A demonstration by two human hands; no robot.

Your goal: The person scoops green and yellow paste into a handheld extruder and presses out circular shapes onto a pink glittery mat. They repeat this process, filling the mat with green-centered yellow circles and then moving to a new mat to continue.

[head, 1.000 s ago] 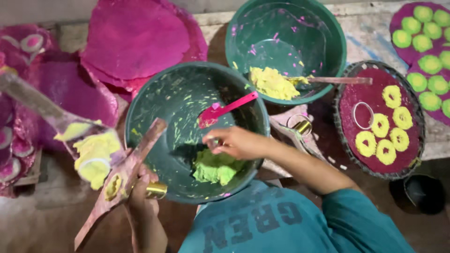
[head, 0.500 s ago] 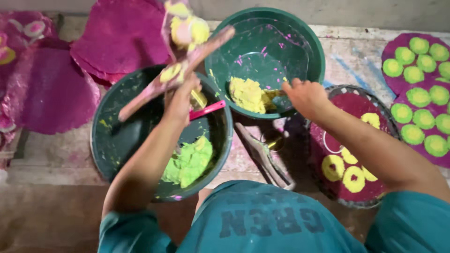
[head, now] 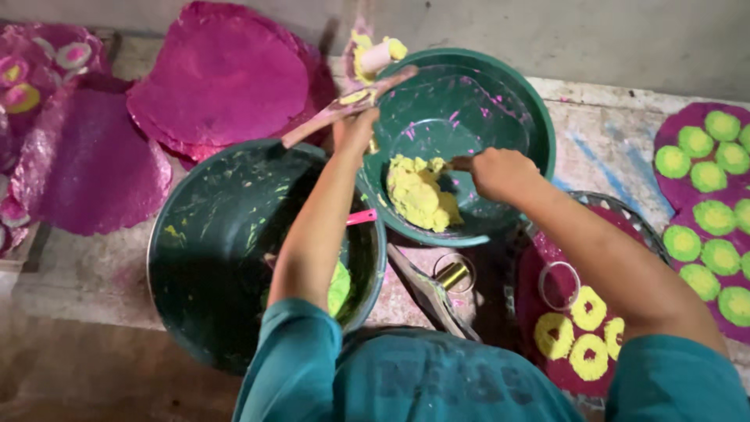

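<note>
Yellow paste (head: 423, 197) sits in the far green basin (head: 500, 101), where the right hand (head: 500, 173) grips a tool handle, while the left hand (head: 355, 129) clasps a smeared pink stick (head: 344, 109) whose paste could drip onto the pink sheets (head: 219, 78).

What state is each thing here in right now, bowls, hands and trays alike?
Far green bowl: holds a yellow paste lump.
Near green bowl: smeared, some green paste inside.
Left hand: gripping a pink-stained wooden stick.
Right hand: closed on a tool handle in the paste.
Round tray: carries yellow rings.
</note>
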